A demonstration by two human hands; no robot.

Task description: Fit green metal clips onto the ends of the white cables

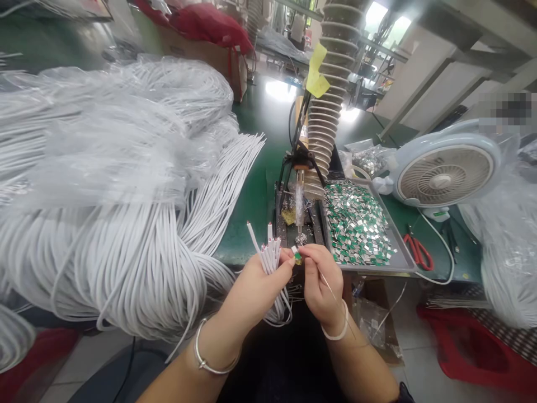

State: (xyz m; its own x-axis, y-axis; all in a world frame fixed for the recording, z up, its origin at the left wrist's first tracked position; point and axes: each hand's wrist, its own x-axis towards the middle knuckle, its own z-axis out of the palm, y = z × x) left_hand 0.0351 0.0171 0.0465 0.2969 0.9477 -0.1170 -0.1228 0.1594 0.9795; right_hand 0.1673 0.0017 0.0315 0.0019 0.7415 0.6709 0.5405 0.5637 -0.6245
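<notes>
My left hand (pixel 258 285) is closed round a bundle of white cables (pixel 271 253), their stripped ends pointing up. At its thumb and fingertip sits a small metal connector with a green board (pixel 296 254). Close against it, my right hand (pixel 322 280) pinches a thin solder wire (pixel 328 284) that trails down past the wrist. Whether the right fingertips also touch the connector, I cannot tell. Just above both hands, a soldering iron (pixel 299 196) points tip down in a black stand (pixel 280 207).
Heaps of white cable (pixel 138 263), partly under clear plastic, cover the left. On the right are a tray (pixel 405 254) of green-and-silver connectors, red-handled pliers (pixel 419 252) and a fan (pixel 444 170). A ribbed duct hose (pixel 333 84) hangs behind the iron.
</notes>
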